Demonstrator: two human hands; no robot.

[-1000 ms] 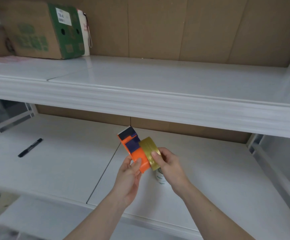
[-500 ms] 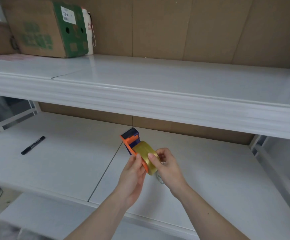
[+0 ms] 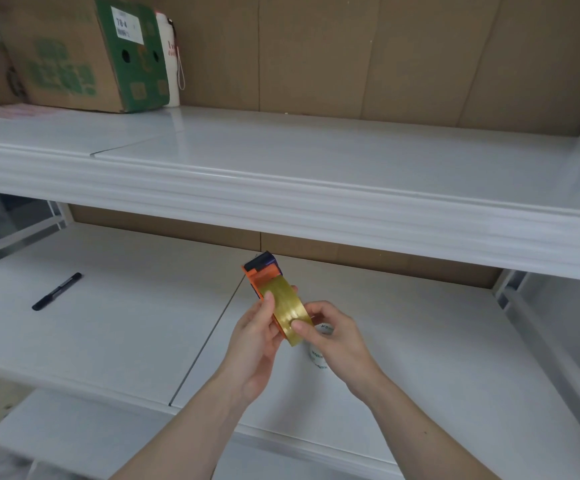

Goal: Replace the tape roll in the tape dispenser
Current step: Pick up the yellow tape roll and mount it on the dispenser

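The orange tape dispenser (image 3: 260, 276) with a dark blue head is held above the lower shelf in my left hand (image 3: 255, 336), thumb pressed on its side. A yellowish-gold tape roll (image 3: 285, 308) sits against the dispenser's body, seen edge-on. My right hand (image 3: 333, 336) pinches the roll's lower end with thumb and fingers. Below my right hand a white roll with printed letters (image 3: 317, 355) lies on the shelf, partly hidden.
A black marker (image 3: 56, 291) lies on the lower white shelf (image 3: 125, 323) to the left. The upper shelf's thick front edge (image 3: 281, 199) overhangs just behind the dispenser. A green-and-brown cardboard box (image 3: 80, 53) and a white bottle (image 3: 170, 60) stand at upper left.
The gold roll has gone from beside the dispenser to lying against its body. The dispenser has turned more edge-on, and both hands have closed in together.
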